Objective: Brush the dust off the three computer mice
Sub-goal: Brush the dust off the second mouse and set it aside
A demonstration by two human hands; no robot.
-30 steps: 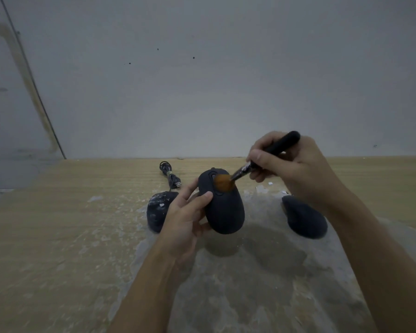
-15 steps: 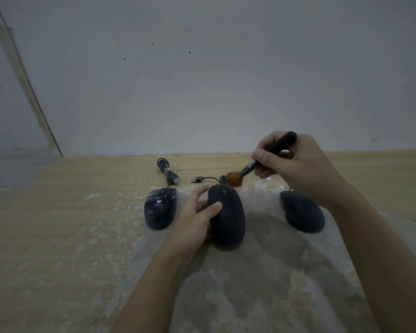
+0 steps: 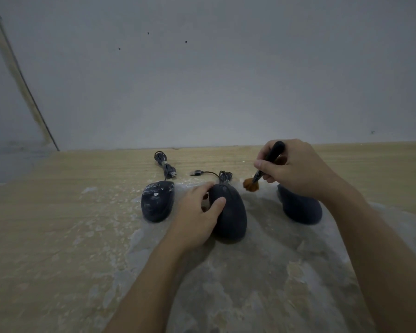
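Note:
Three dark computer mice lie in a row on a wooden table. The left mouse (image 3: 157,203) is flecked with white dust. The middle mouse (image 3: 233,215) rests flat on the table, and my left hand (image 3: 197,213) grips its left side with thumb and fingers. The right mouse (image 3: 303,209) is partly hidden behind my right hand (image 3: 296,168). That hand holds a black-handled brush (image 3: 265,164); its orange bristles (image 3: 251,184) hover just right of the middle mouse's front end, above the table.
White dust and a grey smeared patch (image 3: 262,272) cover the wooden table (image 3: 58,224) around the mice. Two coiled cables with USB plugs (image 3: 165,164) (image 3: 210,173) lie behind the mice. A grey wall (image 3: 202,80) rises along the table's far edge.
The middle mouse, held tilted up a second ago, now lies flat on the table under my left hand. The brush has left its top and moved right of its front.

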